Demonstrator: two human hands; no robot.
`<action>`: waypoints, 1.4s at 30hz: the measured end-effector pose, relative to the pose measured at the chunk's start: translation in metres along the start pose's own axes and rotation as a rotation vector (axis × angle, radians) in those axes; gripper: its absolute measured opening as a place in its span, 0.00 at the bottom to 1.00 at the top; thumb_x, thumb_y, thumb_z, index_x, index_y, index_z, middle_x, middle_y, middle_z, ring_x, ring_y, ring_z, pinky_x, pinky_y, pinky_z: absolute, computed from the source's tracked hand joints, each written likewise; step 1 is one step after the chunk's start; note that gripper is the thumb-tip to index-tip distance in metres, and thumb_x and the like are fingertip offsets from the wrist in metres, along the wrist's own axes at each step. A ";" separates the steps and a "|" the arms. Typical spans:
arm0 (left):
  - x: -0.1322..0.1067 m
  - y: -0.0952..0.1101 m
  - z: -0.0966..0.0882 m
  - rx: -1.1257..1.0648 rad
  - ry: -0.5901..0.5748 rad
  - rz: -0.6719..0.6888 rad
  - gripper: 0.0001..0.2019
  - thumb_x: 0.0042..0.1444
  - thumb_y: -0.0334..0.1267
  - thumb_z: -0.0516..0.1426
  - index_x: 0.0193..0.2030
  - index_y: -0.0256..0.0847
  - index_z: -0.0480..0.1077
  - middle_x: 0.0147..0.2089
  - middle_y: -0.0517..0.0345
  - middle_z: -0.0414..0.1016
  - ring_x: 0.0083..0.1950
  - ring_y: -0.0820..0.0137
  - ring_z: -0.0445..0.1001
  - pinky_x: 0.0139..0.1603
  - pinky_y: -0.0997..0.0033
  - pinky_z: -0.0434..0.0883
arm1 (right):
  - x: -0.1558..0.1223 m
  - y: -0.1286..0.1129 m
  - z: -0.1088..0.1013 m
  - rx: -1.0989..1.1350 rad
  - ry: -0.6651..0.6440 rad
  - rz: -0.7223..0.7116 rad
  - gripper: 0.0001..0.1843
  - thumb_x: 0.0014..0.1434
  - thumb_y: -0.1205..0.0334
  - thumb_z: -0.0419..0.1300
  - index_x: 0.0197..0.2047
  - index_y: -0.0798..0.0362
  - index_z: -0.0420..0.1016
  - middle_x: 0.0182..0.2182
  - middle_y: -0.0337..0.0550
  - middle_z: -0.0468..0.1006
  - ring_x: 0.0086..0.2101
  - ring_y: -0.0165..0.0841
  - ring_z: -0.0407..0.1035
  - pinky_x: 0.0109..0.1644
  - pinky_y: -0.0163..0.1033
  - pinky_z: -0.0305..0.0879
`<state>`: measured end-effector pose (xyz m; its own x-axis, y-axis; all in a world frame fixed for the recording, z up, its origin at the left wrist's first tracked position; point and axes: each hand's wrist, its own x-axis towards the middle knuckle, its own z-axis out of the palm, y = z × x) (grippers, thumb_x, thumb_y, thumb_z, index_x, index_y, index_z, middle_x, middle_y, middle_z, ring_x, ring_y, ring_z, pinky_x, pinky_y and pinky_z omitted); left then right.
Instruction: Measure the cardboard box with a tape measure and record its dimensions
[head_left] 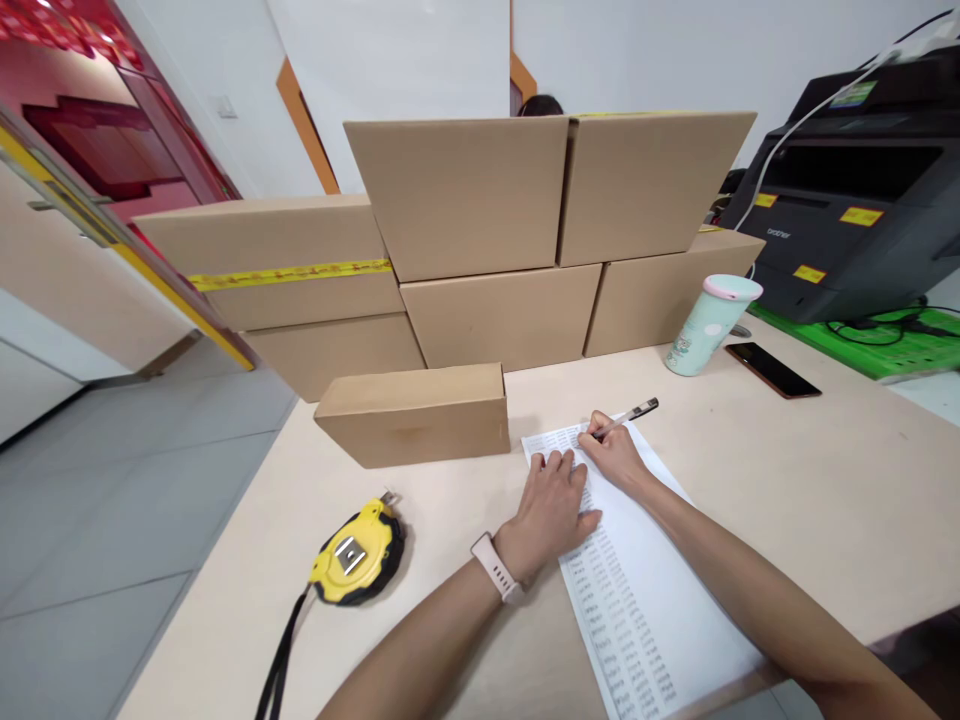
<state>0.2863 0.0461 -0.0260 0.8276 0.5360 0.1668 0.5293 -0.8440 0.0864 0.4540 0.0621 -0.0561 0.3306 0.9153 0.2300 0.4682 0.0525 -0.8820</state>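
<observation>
A white sheet of paper [675, 610] with columns of small marks along its left side lies on the table. My left hand [551, 505] rests flat on its left edge, fingers spread, with a pale pink band on the wrist. In my right hand [613, 452] is a pen [641, 409], its tip end low against the upper part of the sheet and hidden by the fingers. Left of the paper's top stands a small cardboard box [420, 425]. A yellow and black tape measure [358, 555] with a black strap lies to the left of my left hand.
Several large cardboard boxes [487, 315] are stacked along the table's [847, 490] back edge; the top of a person's head shows behind them. At right are a mint cup [709, 330], a phone [776, 370] and a black printer [847, 200] over a green surface [877, 340].
</observation>
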 end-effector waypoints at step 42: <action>-0.001 0.000 -0.001 0.005 -0.011 -0.003 0.26 0.57 0.53 0.53 0.56 0.36 0.63 0.57 0.42 0.66 0.53 0.55 0.62 0.55 0.52 0.57 | 0.002 0.005 -0.003 -0.003 -0.002 -0.014 0.11 0.49 0.63 0.55 0.22 0.48 0.54 0.17 0.28 0.53 0.20 0.27 0.49 0.23 0.35 0.45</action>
<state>0.2854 0.0457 -0.0252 0.8280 0.5386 0.1560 0.5325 -0.8424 0.0822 0.4596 0.0627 -0.0589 0.3226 0.9152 0.2415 0.4753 0.0640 -0.8775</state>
